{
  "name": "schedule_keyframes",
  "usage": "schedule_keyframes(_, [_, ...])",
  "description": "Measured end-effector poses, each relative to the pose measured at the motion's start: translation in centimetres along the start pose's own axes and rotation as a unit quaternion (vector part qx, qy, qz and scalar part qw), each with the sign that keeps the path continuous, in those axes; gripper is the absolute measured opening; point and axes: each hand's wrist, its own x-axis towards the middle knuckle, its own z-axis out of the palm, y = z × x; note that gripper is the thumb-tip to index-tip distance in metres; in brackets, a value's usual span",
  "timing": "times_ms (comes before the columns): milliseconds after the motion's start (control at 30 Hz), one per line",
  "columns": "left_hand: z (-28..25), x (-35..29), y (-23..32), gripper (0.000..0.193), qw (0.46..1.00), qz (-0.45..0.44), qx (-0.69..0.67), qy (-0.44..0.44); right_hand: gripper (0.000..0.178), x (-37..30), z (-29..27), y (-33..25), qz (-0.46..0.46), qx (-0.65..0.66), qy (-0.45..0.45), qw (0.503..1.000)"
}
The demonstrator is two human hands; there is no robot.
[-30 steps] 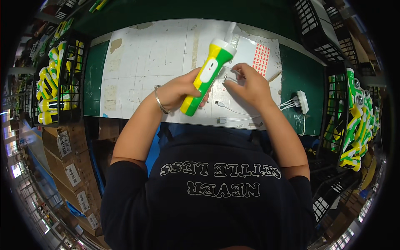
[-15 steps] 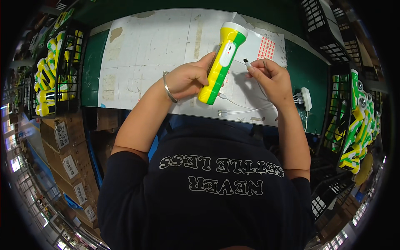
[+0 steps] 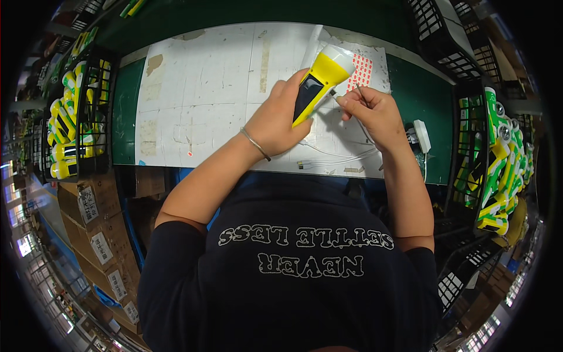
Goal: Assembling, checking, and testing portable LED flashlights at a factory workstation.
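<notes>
My left hand (image 3: 281, 120) grips a yellow and white flashlight (image 3: 319, 82) by its body, head pointing up and away over the white-covered bench (image 3: 205, 100). A thin bracelet circles that wrist. My right hand (image 3: 375, 111) is pinched on a small plug at the end of a thin white cable (image 3: 334, 158), held against the flashlight's side just below the head. The cable trails down across the bench. A sheet of small red stickers (image 3: 362, 70) lies just behind the flashlight.
A black wire basket (image 3: 82, 117) at the left holds several yellow and green flashlights. Another basket (image 3: 492, 164) at the right holds more. A white charger plug (image 3: 421, 136) lies on the green mat (image 3: 422, 100). Cardboard boxes (image 3: 97, 234) stand lower left.
The flashlight has been rolled in my left hand, so its dark panel now faces up. My right hand has brought the cable plug to its side near the head.
</notes>
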Motion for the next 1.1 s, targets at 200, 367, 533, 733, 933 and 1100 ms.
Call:
schedule_keyframes(200, [0.1, -0.3, 0.1, 0.073, 0.997, -0.011, 0.074, 0.014, 0.014, 0.1, -0.1, 0.2, 0.052, 0.004, -0.017, 0.999])
schedule_keyframes(367, [0.4, -0.1, 0.5, 0.071, 0.996, -0.030, 0.083, 0.021, 0.018, 0.6, 0.0, 0.7, 0.031, 0.009, -0.007, 0.999])
schedule_keyframes(533, [-0.3, -0.1, 0.4, 0.070, 0.993, -0.044, 0.105, 0.035, 0.019, 0.9, 0.8, 0.7, 0.020, -0.010, 0.000, 1.000])
schedule_keyframes(733, [-9.1, -1.0, -4.8, 0.076, 0.859, 0.208, 0.188, 0.429, 0.018, -1.1, 0.2, 1.3, -0.006, -0.058, -0.005, 0.998])
schedule_keyframes(933, [-30.0, -10.7, -11.1, 0.072, 0.767, -0.126, 0.409, 0.479, 0.025, -1.5, 2.1, 1.2, -0.111, -0.204, 0.121, 0.965])
schedule_keyframes(1100, [-39.2, -16.2, -12.3, 0.071, 0.625, -0.490, 0.464, 0.391, 0.022, -1.3, 4.0, 1.8, -0.166, -0.208, 0.077, 0.961])
